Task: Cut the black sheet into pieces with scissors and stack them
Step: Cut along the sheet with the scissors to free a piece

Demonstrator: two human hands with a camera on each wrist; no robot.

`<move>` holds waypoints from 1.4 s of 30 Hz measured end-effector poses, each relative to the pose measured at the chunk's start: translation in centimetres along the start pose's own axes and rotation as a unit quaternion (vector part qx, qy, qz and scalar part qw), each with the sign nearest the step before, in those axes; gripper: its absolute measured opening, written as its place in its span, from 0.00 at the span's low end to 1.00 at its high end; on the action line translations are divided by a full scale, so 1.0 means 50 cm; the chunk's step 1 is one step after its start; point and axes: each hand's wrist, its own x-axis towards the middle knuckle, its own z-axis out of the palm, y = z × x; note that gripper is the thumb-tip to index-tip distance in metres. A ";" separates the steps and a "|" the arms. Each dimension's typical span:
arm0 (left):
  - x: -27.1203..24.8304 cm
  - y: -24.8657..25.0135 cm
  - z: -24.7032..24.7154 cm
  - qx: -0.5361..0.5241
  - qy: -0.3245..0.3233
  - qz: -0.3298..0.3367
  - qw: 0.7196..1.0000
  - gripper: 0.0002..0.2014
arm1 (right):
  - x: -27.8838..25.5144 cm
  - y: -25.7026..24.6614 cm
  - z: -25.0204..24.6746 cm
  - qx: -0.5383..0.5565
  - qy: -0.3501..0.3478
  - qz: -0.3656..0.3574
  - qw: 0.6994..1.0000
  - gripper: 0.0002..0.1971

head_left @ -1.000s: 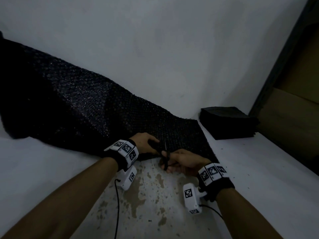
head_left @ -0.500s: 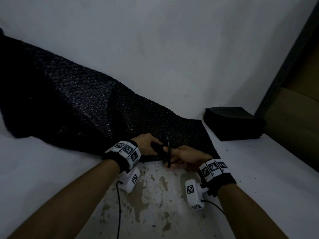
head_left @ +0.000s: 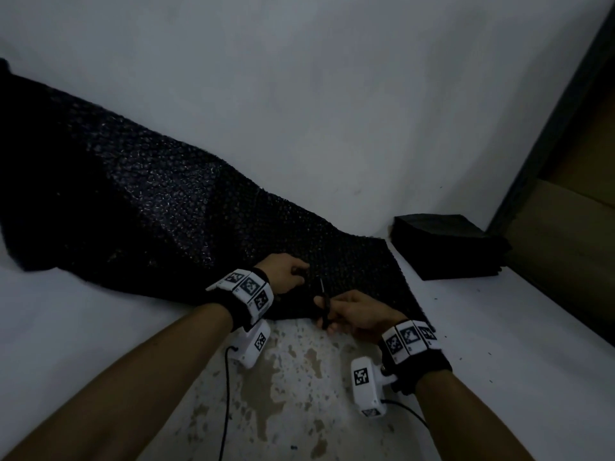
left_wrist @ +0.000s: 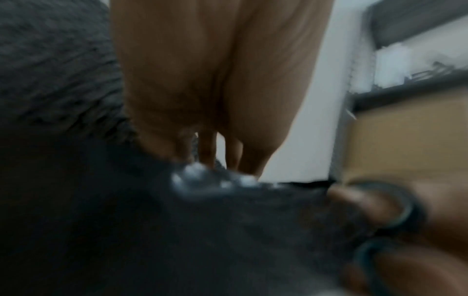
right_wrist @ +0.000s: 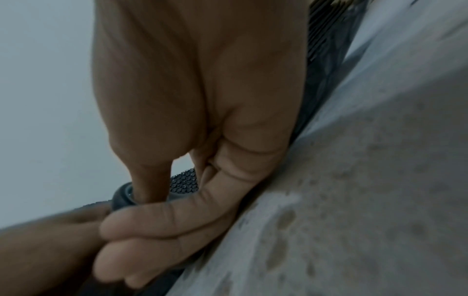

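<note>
Bubble-wrap sheet [head_left: 186, 207] is pinched taut by L hand [head_left: 287, 272] so scissors [head_left: 324, 302], gripped in R hand [head_left: 357, 314], can bite; cut stack [head_left: 446, 242] kept nearby.

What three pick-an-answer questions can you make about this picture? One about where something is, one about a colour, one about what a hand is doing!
1. Where is the stack of cut pieces?
A. right of the sheet, by the wall
B. under the left arm
C. on top of the sheet

2. What colour is the bumpy sheet?
A. white
B. black
C. red

3. What is the right hand doing?
A. lying flat and empty
B. lifting the stack
C. holding the scissors

Answers: 1 A, the stack sits past the sheet's right end near the wall. 2 B, it looks black in the head view. 3 C, its fingers go through the scissor handles.
</note>
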 end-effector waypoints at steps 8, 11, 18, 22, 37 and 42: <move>0.029 0.005 0.004 0.035 -0.012 0.011 0.999 0.32 | -0.008 -0.012 -0.001 -0.004 -0.007 0.002 1.000 0.18; 0.034 -0.009 0.005 0.027 -0.050 -0.010 0.998 0.37 | -0.003 -0.018 -0.008 -0.006 0.009 0.015 1.000 0.20; 0.042 -0.008 0.004 0.024 -0.058 -0.011 0.998 0.36 | 0.023 -0.031 -0.013 -0.001 0.015 0.038 0.999 0.26; 0.046 -0.007 0.003 0.020 -0.063 -0.006 0.998 0.34 | 0.032 -0.041 -0.014 0.020 0.015 0.047 0.999 0.26; 0.057 -0.017 0.007 0.015 -0.063 0.010 0.998 0.34 | 0.061 -0.037 -0.018 0.023 0.022 0.003 0.999 0.18; 0.058 -0.021 0.011 0.010 -0.056 0.020 0.998 0.30 | 0.064 -0.031 -0.015 0.004 0.030 0.005 1.000 0.20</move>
